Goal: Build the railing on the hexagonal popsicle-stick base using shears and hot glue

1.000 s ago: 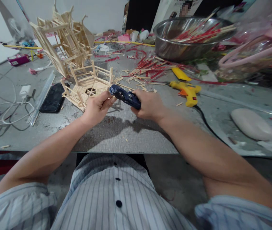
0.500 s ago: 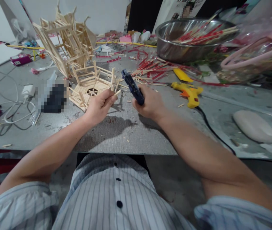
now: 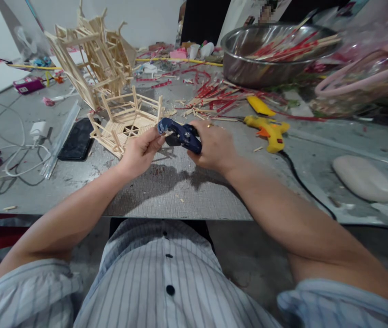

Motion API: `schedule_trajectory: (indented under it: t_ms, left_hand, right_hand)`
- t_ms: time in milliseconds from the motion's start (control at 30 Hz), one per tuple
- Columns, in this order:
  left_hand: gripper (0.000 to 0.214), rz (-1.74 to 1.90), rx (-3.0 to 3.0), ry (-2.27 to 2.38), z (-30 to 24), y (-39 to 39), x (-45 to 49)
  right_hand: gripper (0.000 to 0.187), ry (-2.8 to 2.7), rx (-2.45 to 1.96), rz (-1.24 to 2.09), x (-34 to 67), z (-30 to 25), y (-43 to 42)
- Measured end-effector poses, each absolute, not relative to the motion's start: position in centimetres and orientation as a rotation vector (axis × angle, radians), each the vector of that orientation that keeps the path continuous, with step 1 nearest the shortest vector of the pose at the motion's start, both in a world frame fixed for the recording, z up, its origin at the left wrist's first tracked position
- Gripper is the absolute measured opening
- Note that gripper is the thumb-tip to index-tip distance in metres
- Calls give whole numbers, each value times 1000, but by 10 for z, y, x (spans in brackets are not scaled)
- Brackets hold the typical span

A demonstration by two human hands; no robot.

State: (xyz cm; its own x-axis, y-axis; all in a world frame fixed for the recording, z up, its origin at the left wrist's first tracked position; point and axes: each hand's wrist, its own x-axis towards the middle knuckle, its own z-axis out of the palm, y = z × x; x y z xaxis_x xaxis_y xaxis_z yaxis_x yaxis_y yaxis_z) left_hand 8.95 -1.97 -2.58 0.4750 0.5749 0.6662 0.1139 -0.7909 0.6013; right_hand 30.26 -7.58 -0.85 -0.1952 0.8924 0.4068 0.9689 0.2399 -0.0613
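Note:
My right hand (image 3: 214, 148) is closed around a dark blue cutter (image 3: 180, 133), its jaws pointing left toward my other hand. My left hand (image 3: 141, 152) pinches a thin wooden stick (image 3: 167, 135) whose tip sits at the cutter's jaws. Just behind both hands, a low hexagonal frame of wooden sticks (image 3: 125, 123) rests on the grey table (image 3: 180, 191). A taller stick tower (image 3: 91, 59) leans behind that frame.
A yellow glue gun (image 3: 267, 131) with a black cord lies right of my hands. Loose red and plain sticks (image 3: 214, 98) litter the table before a steel bowl (image 3: 265, 54). A black phone (image 3: 76, 140), white charger and cable (image 3: 38, 131) lie left.
The cutter swung up and away from the stick half a second ago, then came back down; its jaws now meet the stick in my left hand again.

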Motion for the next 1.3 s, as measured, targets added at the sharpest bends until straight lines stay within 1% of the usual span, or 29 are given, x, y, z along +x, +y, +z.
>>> schedule_trajectory:
  t_ms: [233, 400, 600, 833, 1067, 1300]
  left_hand:
    - [35, 1300, 2282, 537, -28, -18, 89]
    - [33, 1249, 2288, 540, -27, -19, 88]
    - [30, 1264, 2303, 601, -27, -19, 87]
    - [32, 1283, 2298, 565, -28, -19, 87]
    - [43, 1250, 2328, 560, -25, -20, 86]
    - [41, 1270, 2305, 602, -25, -20, 87]
  right_hand:
    - [59, -2181, -1702, -304, 303, -9, -76]
    - [58, -2175, -1699, -330, 304, -9, -76]
    - [56, -2166, -1719, -348, 304, -9, -76]
    - [53, -2171, -1743, -348, 303, -7, -77]
    - [50, -2192, -1814, -346, 302, -5, -78]
    - [42, -2201, -1753, -373, 304, -5, -78]
